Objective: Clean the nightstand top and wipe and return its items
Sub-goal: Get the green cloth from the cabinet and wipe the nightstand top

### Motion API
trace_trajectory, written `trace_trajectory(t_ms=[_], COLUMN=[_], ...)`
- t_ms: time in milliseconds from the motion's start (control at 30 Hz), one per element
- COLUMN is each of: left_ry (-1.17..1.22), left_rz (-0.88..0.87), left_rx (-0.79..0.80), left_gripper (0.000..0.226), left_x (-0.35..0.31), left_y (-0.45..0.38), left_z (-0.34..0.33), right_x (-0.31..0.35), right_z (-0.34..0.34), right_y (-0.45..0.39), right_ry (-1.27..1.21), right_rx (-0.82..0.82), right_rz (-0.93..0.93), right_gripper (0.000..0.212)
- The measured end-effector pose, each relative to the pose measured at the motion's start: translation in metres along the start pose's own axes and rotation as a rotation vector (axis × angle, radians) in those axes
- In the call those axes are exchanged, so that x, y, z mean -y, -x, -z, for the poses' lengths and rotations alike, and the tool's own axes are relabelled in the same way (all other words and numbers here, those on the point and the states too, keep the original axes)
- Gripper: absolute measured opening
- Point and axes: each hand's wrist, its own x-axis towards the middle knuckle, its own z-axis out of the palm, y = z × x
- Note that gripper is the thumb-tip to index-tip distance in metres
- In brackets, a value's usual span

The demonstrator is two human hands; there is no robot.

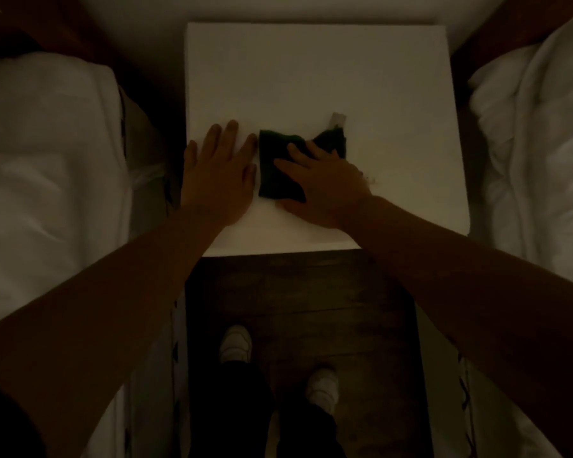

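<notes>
Dim room, one person standing at a white nightstand (pixel 328 77) between two beds. Right hand (pixel 325 186) lies flat on a dark green cloth (pixel 278 166), fingers straight and spread over it, pressing it down onto the top; not a pinch, the cloth is trapped under palm and fingers. Cloth sits on the near half of the top, showing mostly on the thumb side of the hand, with a corner poking out past the fingertips. A small pale tag (pixel 338 119), likely the cloth's label, sticks out just beyond that corner

Left hand (pixel 219 170) rests flat on the top just beside the cloth, fingers straight and slightly fanned, holding nothing. Judged a brace: weight on it steadies the body while the other hand rubs

Beyond the fingertips the top runs on white to the wall. No items on it in view, so they look set aside elsewhere; the wipe seems under way, returning not yet begun

Around: white bedding (pixel 47 160) off the left hand's side, more bedding (pixel 536 143) off the right. Wooden floor (pixel 298 292) and pale shoes (pixel 235 342) below the wrists. Nothing blocks the sweep; only the edges close to the beds look tight
</notes>
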Motion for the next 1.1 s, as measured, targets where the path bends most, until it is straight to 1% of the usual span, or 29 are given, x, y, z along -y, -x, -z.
trace_trajectory(t_ms=[100,233,333,433,567,733,833,900,933,1067,1100], left_ry=[-0.001,0.037,0.009,-0.022,-0.009,-0.002,0.015,0.019,0.02,0.016,0.012], left_rz=[0.024,0.119,0.104,0.089,0.097,0.107,0.106,0.106,0.106,0.106,0.104], left_rx=[0.019,0.028,-0.007,-0.008,-0.006,-0.008,-0.008,-0.005,-0.003,-0.002,-0.002], left_gripper=[0.057,0.06,0.063,0.066,0.063,0.064,0.064,0.064,0.064,0.065,0.065], left_x=[-0.006,-0.02,-0.021,-0.018,-0.02,-0.022,-0.024,-0.024,-0.024,-0.022,-0.022], left_y=[0.0,0.0,0.004,0.004,0.003,0.004,0.005,0.005,0.004,0.004,0.003], left_z=[-0.001,-0.005,-0.008,-0.01,-0.009,-0.008,-0.007,-0.007,-0.008,-0.009,-0.009], right_x=[0.01,0.02,0.022,0.026,0.029,0.04,0.05,0.05,0.046,0.005,-0.012], right_z=[-0.006,-0.016,-0.023,-0.029,-0.036,-0.028,-0.014,0.0,0.008,0.055,0.065], right_y=[0.014,0.029,0.038,0.046,0.062,0.082,0.104,0.113,0.114,0.095,0.085], right_ry=[0.025,0.019,0.019,0.014,0.044,-0.004,-0.119,-0.194,-0.239,-0.421,-0.415], right_rx=[-0.001,-0.029,-0.056,-0.048,-0.055,0.109,0.184,0.234,0.198,-0.156,-0.222], right_rz=[0.018,0.025,0.031,0.051,0.117,0.224,0.321,0.295,0.246,0.071,0.031], right_gripper=[0.076,0.077,0.077,0.078,0.067,0.056,0.049,0.05,0.05,0.043,0.042])
